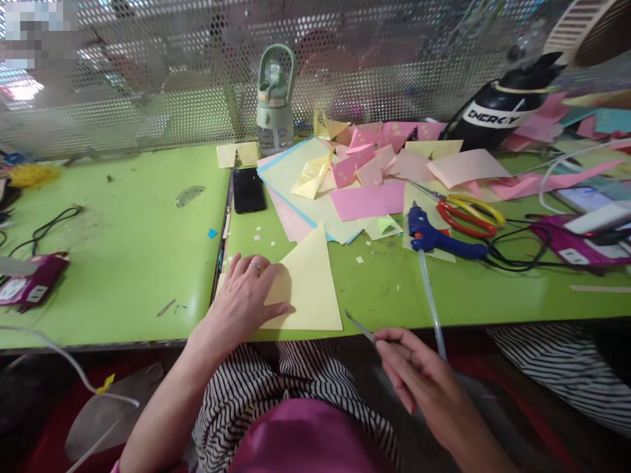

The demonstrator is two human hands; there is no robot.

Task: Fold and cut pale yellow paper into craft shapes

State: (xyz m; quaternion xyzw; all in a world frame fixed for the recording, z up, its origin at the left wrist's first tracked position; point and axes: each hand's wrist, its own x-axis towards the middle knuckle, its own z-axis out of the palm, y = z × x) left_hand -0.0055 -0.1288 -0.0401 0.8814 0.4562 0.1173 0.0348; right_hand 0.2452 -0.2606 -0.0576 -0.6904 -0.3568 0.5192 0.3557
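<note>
While a perforated screen (187, 79) stands behind, yellow paper (313, 289) overlies green tabletop (133, 217).

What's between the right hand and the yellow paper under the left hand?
The head view shows a slim metal tool, held in the right hand and pointing toward the yellow paper, with green tabletop around its tip.

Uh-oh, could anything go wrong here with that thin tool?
The thin tool in the right hand might slip and poke the left hand or tear the yellow paper. The right hand could also bump the clear glue stick poking past the table edge and tug the blue glue gun.
</note>
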